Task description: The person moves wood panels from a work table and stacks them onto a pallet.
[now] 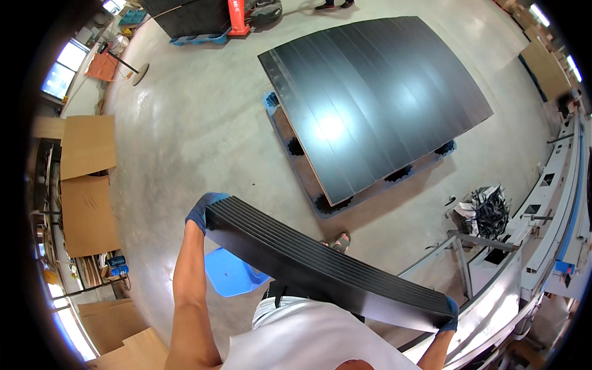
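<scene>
A stack of several long black boards (327,265) spans the space in front of my body, its layered edges facing up. My left hand (203,211), in a blue glove, is closed around the stack's left end. At the opposite end, my right hand (453,316), also gloved in blue, grips the boards; some of its fingers are hidden. The stack slants down from left to right in the head view. Beyond it lie wide black boards (376,105), side by side in a flat pile on a blue pallet (308,191).
Below the stack's left part is a blue plastic stool (231,271). Metal machine rails (549,228) run along the right, beside a white bag of black strips (487,213). Cardboard sheets (89,216) stand at left. An orange post (237,18) and another person's shoes (335,5) show far off.
</scene>
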{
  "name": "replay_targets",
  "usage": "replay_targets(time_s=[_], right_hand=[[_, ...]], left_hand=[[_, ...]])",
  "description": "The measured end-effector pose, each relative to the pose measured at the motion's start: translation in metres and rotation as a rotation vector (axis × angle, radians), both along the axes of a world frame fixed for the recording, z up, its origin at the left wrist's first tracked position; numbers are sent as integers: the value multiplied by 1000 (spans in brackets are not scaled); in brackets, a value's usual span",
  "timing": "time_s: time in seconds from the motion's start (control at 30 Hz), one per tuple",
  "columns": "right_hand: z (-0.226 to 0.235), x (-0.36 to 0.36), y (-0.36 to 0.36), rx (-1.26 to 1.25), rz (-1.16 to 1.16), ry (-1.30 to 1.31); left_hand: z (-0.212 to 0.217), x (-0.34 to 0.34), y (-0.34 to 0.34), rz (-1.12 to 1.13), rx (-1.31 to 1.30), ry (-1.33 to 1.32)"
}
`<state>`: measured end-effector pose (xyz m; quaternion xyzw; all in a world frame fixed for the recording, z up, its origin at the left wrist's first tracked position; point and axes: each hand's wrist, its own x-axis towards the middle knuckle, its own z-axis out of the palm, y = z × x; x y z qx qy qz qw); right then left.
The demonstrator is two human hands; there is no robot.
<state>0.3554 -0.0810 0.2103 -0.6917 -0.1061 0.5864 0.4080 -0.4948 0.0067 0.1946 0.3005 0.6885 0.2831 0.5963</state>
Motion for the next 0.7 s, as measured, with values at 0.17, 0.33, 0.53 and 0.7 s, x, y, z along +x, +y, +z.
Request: replay_targets(time_s=[0.17, 0.33, 0.53, 0.7], right_hand=[[-35, -44, 16, -119, -115, 19], [-74, -89, -2, -29, 48, -84], [-86, -254, 5, -66, 577, -521], [-191, -367, -12, -300, -429, 161]], left_hand=[[9, -22, 60, -130, -2, 186], [-28, -84, 132, 118, -202, -98], [-116, -167, 264, -134, -274, -73], [-224, -249, 390, -928, 100, 223]])
